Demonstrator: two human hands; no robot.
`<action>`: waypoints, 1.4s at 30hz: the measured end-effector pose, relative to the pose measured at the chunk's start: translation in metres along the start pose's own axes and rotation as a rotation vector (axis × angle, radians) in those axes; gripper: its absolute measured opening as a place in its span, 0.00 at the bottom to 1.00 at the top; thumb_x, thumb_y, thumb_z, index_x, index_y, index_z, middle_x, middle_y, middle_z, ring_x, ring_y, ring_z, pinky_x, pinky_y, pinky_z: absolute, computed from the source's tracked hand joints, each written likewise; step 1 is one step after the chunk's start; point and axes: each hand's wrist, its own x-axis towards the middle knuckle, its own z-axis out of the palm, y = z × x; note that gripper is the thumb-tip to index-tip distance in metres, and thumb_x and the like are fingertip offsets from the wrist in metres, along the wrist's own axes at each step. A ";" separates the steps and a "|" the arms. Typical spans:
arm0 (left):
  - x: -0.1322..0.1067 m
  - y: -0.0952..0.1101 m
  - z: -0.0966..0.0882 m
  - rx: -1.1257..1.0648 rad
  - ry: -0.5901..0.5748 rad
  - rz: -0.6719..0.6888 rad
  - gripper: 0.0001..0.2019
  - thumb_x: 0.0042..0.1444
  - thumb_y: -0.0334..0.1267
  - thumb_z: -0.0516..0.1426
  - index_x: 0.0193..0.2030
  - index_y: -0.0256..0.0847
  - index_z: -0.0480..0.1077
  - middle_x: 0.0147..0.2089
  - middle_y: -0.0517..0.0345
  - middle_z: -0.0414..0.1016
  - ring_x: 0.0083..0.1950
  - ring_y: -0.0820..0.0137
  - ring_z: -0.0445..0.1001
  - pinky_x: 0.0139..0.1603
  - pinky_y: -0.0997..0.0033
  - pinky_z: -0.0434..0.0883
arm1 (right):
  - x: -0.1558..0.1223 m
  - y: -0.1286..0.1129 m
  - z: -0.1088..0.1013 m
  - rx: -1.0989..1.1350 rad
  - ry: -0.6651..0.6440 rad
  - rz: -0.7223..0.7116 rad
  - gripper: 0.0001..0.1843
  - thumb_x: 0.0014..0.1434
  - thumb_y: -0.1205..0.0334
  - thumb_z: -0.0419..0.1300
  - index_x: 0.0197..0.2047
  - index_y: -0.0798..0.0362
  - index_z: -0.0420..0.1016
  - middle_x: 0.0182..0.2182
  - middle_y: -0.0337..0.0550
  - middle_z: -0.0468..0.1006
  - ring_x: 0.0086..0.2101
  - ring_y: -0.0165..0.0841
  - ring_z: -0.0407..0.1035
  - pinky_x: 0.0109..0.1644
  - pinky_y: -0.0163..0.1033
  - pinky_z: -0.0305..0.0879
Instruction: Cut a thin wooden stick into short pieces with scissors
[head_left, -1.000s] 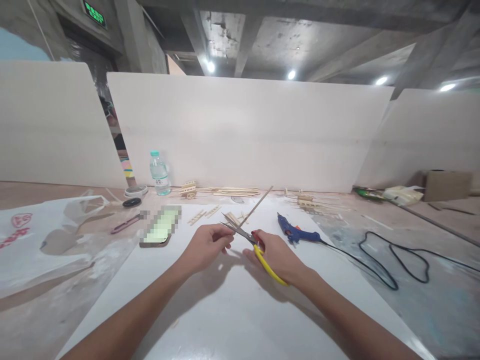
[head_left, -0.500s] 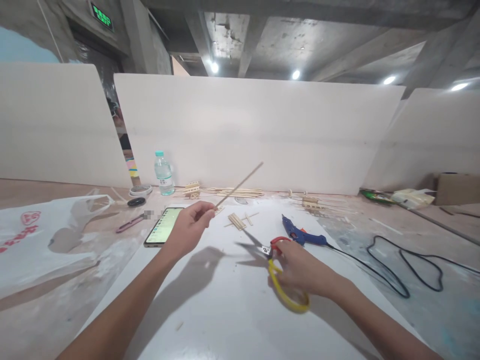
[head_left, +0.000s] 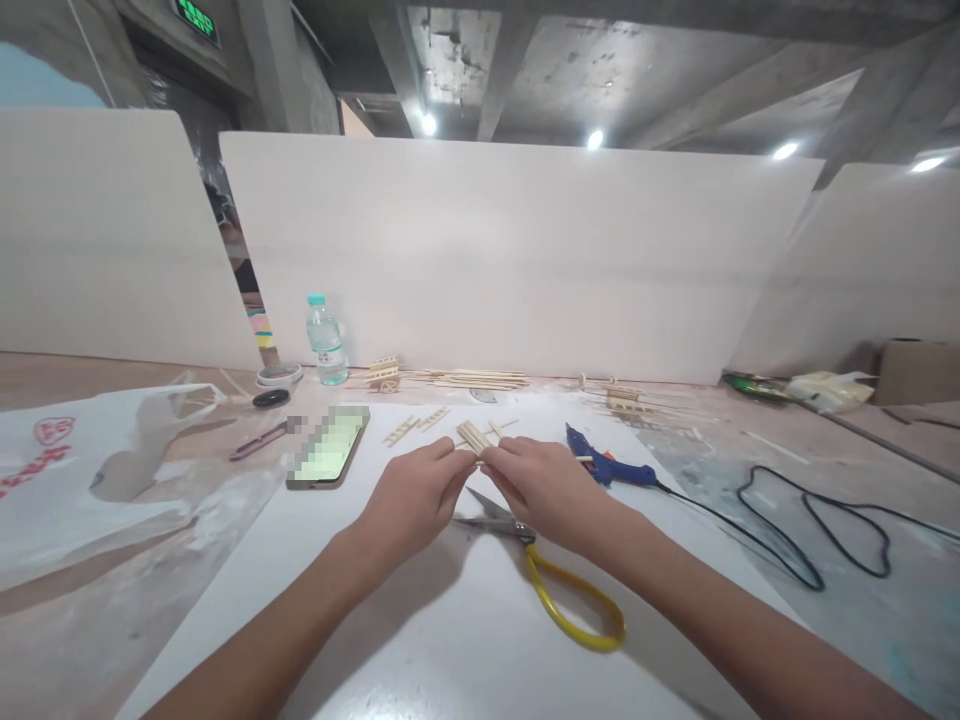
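My left hand and my right hand meet over the middle of the white sheet, fingers pinched together at the tips. Between them they grip a thin wooden stick, whose end pokes out past my right hand; most of it is hidden by fingers. Just beyond the fingertips lies a small slatted wooden panel. Under my right hand, scissors with a yellow handle rest on the sheet, blades apart, partly covered by the hand. Close by on the right lies a blue glue gun.
Left of the sheet's middle are a phone, a utility knife and a plastic bag. A water bottle, wooden sticks and small wooden models stand along the white partition. A black cord loops at right.
My right hand has let go of the scissors, which now lie on the sheet, and has joined my left hand at the stick. The stick has been lowered from its raised slant.
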 end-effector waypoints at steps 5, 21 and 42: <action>-0.003 0.002 0.010 0.060 -0.048 -0.003 0.13 0.60 0.32 0.44 0.30 0.42 0.67 0.24 0.61 0.61 0.24 0.73 0.60 0.25 0.72 0.52 | -0.006 -0.001 0.013 -0.006 -0.052 0.062 0.10 0.59 0.68 0.48 0.26 0.52 0.60 0.22 0.37 0.67 0.22 0.28 0.58 0.25 0.36 0.41; 0.012 -0.021 0.028 -0.841 -0.038 -0.413 0.17 0.59 0.46 0.47 0.45 0.38 0.67 0.31 0.57 0.71 0.30 0.69 0.71 0.28 0.73 0.65 | 0.021 0.081 0.019 0.400 -0.096 0.488 0.14 0.61 0.62 0.47 0.43 0.54 0.71 0.28 0.41 0.77 0.22 0.28 0.67 0.27 0.32 0.58; 0.010 -0.037 0.042 -0.738 0.087 -0.511 0.11 0.52 0.45 0.55 0.35 0.40 0.71 0.37 0.55 0.75 0.36 0.67 0.72 0.36 0.68 0.67 | 0.068 0.097 0.083 0.294 -0.146 0.592 0.06 0.51 0.67 0.58 0.31 0.57 0.76 0.32 0.48 0.78 0.36 0.37 0.70 0.36 0.36 0.60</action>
